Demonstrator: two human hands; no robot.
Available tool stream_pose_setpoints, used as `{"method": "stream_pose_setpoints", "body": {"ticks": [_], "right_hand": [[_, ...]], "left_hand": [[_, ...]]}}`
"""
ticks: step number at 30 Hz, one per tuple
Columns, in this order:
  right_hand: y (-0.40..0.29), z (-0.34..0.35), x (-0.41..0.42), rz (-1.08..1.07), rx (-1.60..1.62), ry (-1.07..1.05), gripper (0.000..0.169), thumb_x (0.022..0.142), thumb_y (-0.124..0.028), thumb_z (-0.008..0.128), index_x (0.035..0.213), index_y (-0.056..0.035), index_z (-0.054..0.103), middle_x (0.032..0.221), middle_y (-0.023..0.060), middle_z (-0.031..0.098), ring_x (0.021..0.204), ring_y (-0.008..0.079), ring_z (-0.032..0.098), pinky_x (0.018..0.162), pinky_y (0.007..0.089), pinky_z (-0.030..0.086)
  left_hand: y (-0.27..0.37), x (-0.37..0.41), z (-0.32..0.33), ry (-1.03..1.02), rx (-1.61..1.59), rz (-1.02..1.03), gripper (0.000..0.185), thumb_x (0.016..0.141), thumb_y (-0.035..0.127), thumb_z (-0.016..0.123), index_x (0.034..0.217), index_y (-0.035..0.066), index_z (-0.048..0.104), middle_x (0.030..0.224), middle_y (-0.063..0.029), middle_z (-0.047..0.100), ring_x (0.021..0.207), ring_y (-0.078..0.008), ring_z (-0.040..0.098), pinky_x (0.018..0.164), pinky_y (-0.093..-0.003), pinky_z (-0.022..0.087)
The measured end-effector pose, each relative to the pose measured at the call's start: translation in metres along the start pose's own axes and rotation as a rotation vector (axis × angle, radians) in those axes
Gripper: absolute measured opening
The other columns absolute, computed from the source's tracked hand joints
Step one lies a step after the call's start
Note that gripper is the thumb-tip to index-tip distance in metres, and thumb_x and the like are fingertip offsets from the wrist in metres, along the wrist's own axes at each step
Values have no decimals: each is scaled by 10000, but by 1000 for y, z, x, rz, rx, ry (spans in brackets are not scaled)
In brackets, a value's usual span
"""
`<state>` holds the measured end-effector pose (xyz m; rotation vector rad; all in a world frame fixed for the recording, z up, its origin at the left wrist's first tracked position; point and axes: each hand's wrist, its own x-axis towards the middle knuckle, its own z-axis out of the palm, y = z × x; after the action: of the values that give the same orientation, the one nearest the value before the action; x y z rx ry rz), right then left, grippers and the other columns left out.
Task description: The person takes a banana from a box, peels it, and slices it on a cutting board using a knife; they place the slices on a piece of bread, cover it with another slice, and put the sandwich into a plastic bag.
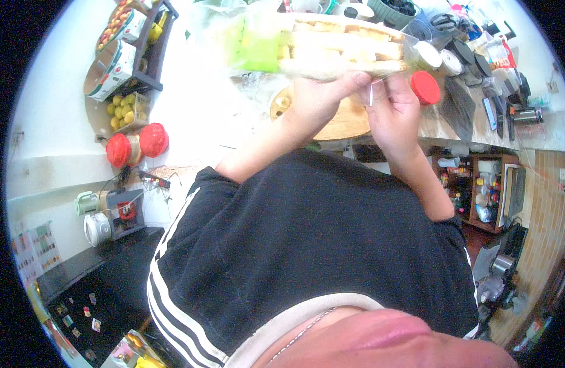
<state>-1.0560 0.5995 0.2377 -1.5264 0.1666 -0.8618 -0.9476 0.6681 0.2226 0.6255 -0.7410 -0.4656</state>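
A clear plastic bag of sliced bread [342, 48] with a bright green printed panel [254, 43] lies across my two hands. My left hand [326, 94] supports its near side from below, thumb along the edge. My right hand [395, 108] pinches the bag's near right part, close to my left thumb. A thin white strip [371, 94] sticks down between the hands; whether it is a tie or a bag edge is unclear. Below the hands is a round wooden board [344, 122], partly hidden by them.
A red-lidded jar [425, 87] stands just right of my right hand, with white-lidded containers [427, 56] behind it. A dark cloth or mat [457, 108] hangs over the counter edge. Fruit boxes [109, 69] fill a rack at left. Open shelves [471, 188] stand at right.
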Motion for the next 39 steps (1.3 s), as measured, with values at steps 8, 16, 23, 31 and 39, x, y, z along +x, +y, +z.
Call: {"method": "stream_pose_setpoints", "body": {"ticks": [8, 16, 23, 31, 39], "right_hand": [[3, 0, 1, 97, 280, -114, 354, 993, -83, 449, 1332, 16, 444, 1275, 95, 533, 1162, 185, 519, 1018, 336, 413], [3, -9, 7, 86, 570, 17, 308, 986, -119, 474, 1269, 2, 462, 1212, 107, 553, 1127, 189, 540, 988, 342, 438], [-7, -15, 29, 86, -122, 65, 210, 932, -229, 616, 938, -19, 605, 821, 16, 615, 730, 69, 564, 696, 206, 466], [-55, -6, 86, 55, -968, -131, 147, 882, -128, 583, 796, -18, 629, 678, 92, 593, 656, 171, 582, 608, 314, 453], [-67, -76, 72, -403, -1298, -113, 162, 867, -172, 646, 977, -56, 671, 919, 115, 671, 841, 286, 659, 748, 346, 510]], "left_hand": [[-5, -9, 3, 8, 149, -8, 287, 814, 44, 709, 1089, -6, 644, 1032, -69, 680, 934, -150, 633, 825, -292, 513], [-12, -7, -2, 82, 116, -40, 305, 812, 16, 692, 1110, -2, 630, 1065, -69, 666, 978, -151, 613, 866, -296, 490], [-26, -12, -12, 159, 49, -47, 331, 793, 9, 710, 1113, 3, 625, 1074, -62, 659, 975, -157, 608, 861, -290, 484], [-37, -38, -42, -42, 342, -833, 459, 949, 286, 547, 1314, 19, 470, 1259, -99, 558, 1122, -176, 539, 977, -316, 416], [-4, -63, -100, -763, 516, -1064, 500, 953, 471, 502, 1217, 59, 603, 1152, -76, 639, 1056, -134, 565, 913, -276, 442]]}}
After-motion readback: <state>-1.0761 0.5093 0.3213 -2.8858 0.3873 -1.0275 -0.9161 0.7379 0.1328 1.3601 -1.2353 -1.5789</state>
